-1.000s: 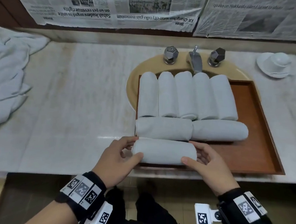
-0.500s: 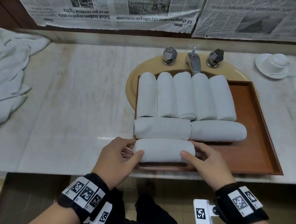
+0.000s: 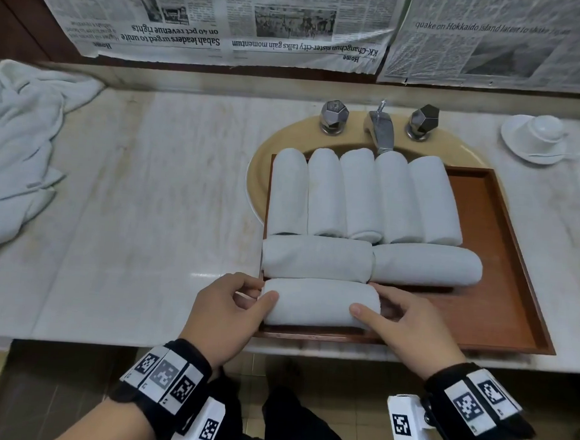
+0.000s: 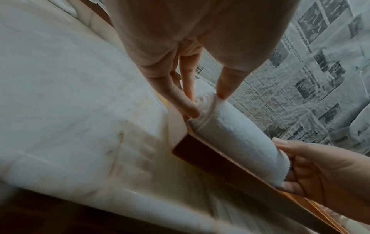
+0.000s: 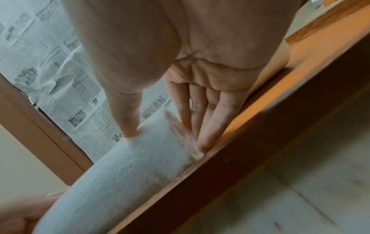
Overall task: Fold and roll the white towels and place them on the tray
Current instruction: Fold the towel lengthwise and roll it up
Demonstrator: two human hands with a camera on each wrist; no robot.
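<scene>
While both hands close on its ends, the nearest rolled towel (image 3: 320, 302) lies crosswise in the lower left corner of the tray (image 3: 502, 303), just inside the near rim. The left hand (image 3: 225, 313) pinches the towel's left end, thumb on the front face and fingers (image 4: 185, 106) against the spiral end, right at the tray's left wall. The right hand (image 3: 408, 327) holds the right end the same way, thumb on top and fingers (image 5: 210, 126) tucked between the roll and the tray floor. Neither hand is spread wide; each is narrowed around the roll.

Behind this towel, touching it, two more rolls (image 3: 371, 261) lie end to end, and beyond them five rolls (image 3: 362, 195) stand side by side lengthwise toward the tap (image 3: 380, 130). Bare tray floor shows right of the right hand, reaching to the right wall. At the left of the frame the desk (image 3: 145, 209) lies bare up to a heap of unfolded towels (image 3: 15, 152) at the far left edge. A cup and saucer (image 3: 536, 137) sit at upper right.
</scene>
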